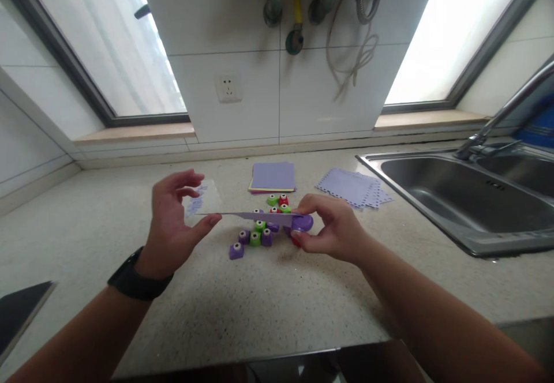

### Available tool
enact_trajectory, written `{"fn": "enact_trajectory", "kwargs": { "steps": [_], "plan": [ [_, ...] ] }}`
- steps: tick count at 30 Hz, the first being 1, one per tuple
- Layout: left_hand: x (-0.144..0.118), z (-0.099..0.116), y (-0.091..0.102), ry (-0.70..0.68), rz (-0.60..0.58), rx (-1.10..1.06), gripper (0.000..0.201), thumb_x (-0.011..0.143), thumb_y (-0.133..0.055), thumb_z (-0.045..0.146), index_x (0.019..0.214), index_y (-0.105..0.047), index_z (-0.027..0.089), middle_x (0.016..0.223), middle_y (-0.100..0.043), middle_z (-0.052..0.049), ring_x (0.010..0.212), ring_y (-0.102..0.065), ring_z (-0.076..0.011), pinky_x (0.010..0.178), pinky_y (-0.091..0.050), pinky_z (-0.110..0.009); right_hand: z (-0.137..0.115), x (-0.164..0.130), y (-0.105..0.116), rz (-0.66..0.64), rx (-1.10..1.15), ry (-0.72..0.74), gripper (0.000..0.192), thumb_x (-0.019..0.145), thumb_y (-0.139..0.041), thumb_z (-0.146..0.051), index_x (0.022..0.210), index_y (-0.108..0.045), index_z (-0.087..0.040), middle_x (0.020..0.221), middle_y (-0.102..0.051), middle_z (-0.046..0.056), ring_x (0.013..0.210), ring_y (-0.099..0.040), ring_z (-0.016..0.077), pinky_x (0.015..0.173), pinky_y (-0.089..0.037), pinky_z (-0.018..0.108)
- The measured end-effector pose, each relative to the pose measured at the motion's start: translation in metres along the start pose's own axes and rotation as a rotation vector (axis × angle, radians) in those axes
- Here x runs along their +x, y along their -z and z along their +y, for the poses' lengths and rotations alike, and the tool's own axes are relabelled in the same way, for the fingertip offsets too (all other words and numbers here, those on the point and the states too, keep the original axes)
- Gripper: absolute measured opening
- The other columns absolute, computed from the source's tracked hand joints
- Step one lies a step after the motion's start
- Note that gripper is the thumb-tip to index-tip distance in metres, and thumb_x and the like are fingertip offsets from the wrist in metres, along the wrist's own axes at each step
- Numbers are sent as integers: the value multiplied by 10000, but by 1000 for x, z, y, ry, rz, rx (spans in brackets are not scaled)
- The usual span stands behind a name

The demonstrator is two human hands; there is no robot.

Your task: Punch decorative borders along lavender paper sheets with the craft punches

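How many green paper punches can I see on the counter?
4: two green punches at the far end of the cluster, two nearer; the purple paper or right hand may hide more.

Surface: in front of you runs a pale speckled stone surface [259, 296], from the tiled wall to the near edge.
Middle: you see a cluster of small paper punches [258, 232], purple, green and red, resting close together on it.
Behind the cluster: a square stack of purple paper [273, 176] lies flat near the wall.
Right of that: you have a fanned pile of lilac sheets with scalloped edges [352, 187], just beside the sink.
Right side: a steel sink [454, 195] is set into the surface.
Far left, near edge: a dark flat object [21, 311] lies partly out of your view.
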State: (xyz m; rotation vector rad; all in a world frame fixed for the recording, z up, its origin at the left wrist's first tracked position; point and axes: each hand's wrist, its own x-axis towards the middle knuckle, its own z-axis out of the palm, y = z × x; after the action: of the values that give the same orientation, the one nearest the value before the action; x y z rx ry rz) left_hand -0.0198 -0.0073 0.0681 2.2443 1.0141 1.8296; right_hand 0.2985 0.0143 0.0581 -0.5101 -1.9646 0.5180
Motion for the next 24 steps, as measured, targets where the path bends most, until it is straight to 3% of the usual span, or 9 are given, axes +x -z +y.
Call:
{"fn": "enact_trajectory", "kwargs": {
  "steps": [3,5,8,11,15,24],
  "plan": [
    [4,12,-11,32,151,-127,976,573,-957,231,1405,-460,346,1310,-562,-61,1214,-546,-241,966,-480,-370,0,0,-2,50,260,-179,222,722,-813,-184,853,-634,-176,739,-624,5,643,-547,119,587,-443,279],
    [5,19,-17,211,140,-294,949,634,-937,233,1428,-431,353,1311,-593,-63,1216,-583,-234,985,-492,-370,1,0,-4,91,478,-308,258,727,-839,-231,822,-606,-173,717,-596,-5,617,-532,107,557,-431,259],
    [2,23,-21,607,-36,-507,658,781,-856,288,1369,-563,263,1218,-676,-88,1084,-663,-214,940,-532,-344,5,1,-6,145,694,-444,309,711,-881,-260,828,-611,-169,743,-608,-8,612,-525,85,561,-434,236],
    [-4,26,-21,825,-194,-502,304,880,-768,370,1120,-739,186,1019,-718,-71,838,-655,-159,744,-554,-270,12,1,-9,134,772,-567,298,732,-886,-287,858,-647,-163,771,-638,4,648,-571,91,594,-458,234],
    [-6,29,-19,892,-187,-475,318,872,-781,374,1135,-760,198,1024,-734,-62,859,-657,-156,797,-552,-269,16,0,-14,134,866,-687,326,715,-895,-306,865,-645,-160,814,-664,19,688,-604,108,619,-458,246],
    [-6,36,-21,977,-258,-457,282,863,-794,358,1114,-757,235,906,-700,-23,760,-636,-140,663,-547,-245,13,-1,-22,150,957,-771,391,666,-907,-267,819,-561,-167,791,-626,-4,687,-579,103,637,-448,249]
  ]
}}
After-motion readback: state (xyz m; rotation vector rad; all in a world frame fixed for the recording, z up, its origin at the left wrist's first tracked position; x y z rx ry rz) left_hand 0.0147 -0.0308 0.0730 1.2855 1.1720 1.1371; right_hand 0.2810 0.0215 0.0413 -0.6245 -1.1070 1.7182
